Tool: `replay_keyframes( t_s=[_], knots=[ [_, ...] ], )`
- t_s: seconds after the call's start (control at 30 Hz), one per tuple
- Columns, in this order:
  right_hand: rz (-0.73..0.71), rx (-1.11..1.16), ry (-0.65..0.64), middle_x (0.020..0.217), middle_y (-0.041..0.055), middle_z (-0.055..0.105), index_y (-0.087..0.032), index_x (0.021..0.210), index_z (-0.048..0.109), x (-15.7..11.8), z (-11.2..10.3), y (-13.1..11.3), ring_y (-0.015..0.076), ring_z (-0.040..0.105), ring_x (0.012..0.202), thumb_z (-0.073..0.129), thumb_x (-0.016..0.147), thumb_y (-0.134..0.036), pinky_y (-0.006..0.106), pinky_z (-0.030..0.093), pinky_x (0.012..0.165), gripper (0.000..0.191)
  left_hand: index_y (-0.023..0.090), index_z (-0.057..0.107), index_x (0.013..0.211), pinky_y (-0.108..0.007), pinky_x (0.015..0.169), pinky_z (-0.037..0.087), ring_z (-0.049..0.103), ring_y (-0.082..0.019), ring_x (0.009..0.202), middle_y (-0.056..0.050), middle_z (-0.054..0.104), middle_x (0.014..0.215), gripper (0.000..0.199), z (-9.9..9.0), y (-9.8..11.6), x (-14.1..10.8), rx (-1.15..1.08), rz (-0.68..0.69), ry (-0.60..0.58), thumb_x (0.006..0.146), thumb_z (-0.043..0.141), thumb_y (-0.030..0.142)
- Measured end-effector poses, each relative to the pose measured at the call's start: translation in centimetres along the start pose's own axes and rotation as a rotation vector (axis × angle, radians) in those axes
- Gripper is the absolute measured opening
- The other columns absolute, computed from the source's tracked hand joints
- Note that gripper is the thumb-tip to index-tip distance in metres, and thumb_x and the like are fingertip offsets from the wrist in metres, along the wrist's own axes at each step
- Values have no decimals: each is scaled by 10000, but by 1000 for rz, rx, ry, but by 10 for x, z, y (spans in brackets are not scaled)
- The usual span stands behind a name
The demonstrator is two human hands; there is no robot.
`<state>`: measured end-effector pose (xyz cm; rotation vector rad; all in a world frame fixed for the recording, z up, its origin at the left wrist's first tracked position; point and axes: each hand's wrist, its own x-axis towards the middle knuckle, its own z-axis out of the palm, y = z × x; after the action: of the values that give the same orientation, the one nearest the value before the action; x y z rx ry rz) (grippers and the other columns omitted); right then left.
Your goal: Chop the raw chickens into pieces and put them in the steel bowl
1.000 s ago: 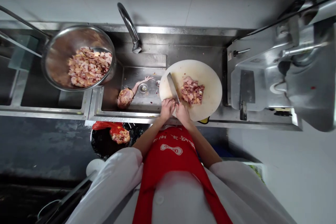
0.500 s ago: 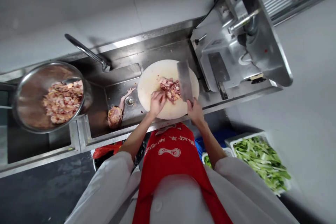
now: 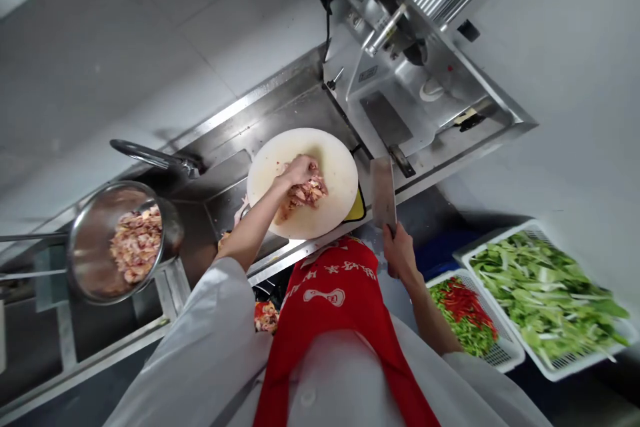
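The single head camera looked from above the near side of the round board (image 3: 337, 180), facing forward and steeply down. It was near enough to show separate pieces of meat (image 3: 310, 195) on the board, yet its wide view took in the steel bowl (image 3: 93, 250) to the board's left, the wall (image 3: 190, 33) beyond, and the red apron (image 3: 325, 330) on the near side.

Red apron with white lettering (image 3: 327, 280), green leaves (image 3: 550, 293), cream board (image 3: 340, 180)
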<state>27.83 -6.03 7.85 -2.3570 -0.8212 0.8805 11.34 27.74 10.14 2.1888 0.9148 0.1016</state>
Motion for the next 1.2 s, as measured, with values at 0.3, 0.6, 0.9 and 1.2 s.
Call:
replay_keyframes(
  t_s=[0.3,0.6,0.9,1.2],
  knots=[
    [-547,-293,-559,900,95,722,-160,1094,595,-9,43,-100,185,650,811,384,1032,-321,240,340,688,273,111,719,897,-223,610,472,587,-124,639,-42,677,743,240,-118,14,-90,-226,-76,341,780,711,321],
    [-495,-489,-560,1022,139,727,-132,1117,611,26,96,-125,220,674,937,400,1036,-311,254,399,762,289,121,679,955,-279,582,534,616,-131,585,-59,694,773,349,-30,-59,-168,-583,-312,569,804,726,432],
    [-666,-432,-179,933,156,713,-103,1267,544,-1,69,-225,269,686,829,292,1047,-375,329,470,729,431,156,647,946,-252,536,457,570,-123,467,-3,630,663,257,64,-110,-264,-369,-803,990,908,553,392],
    [-585,-590,-509,1094,186,704,-106,1223,546,5,182,-238,253,683,1002,378,1030,-293,285,471,803,317,173,660,950,-379,911,482,580,-212,968,-87,643,984,163,86,-105,-225,-50,-293,936,959,541,284]
  ],
)
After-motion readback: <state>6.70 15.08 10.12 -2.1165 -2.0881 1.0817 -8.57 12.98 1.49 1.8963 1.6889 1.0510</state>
